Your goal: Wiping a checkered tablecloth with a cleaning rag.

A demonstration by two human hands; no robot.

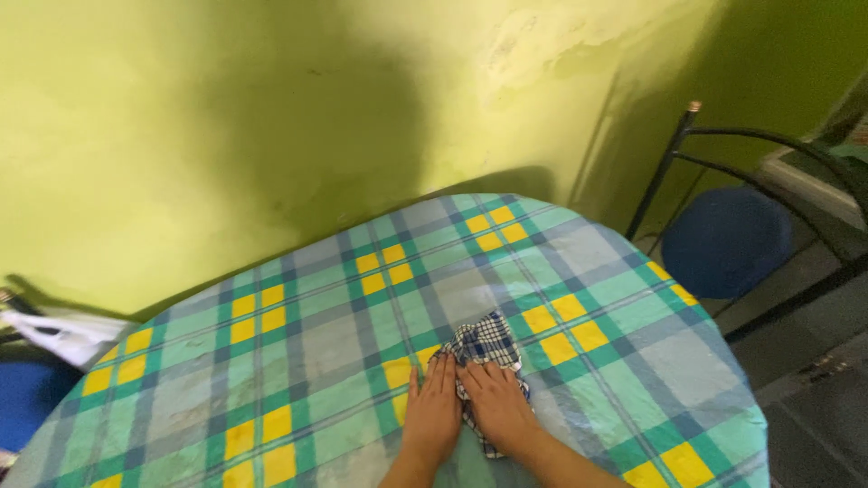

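A small blue-and-white checked cloth (pixel 485 342) lies crumpled on a round table covered with a green, grey and yellow plaid tablecloth (pixel 298 361). My right hand (pixel 496 407) presses flat on the near part of the cloth, fingers together. Beside it, my left hand (pixel 433 411) lies flat on the tablecloth, touching the right hand, with its fingertips at the cloth's left edge. Neither hand grips anything.
A yellow-green wall (pixel 271 117) stands right behind the table. A black metal chair with a round blue seat (pixel 726 240) is at the right. At the left edge are a white bag (pixel 63 333) and a blue object (pixel 25 398).
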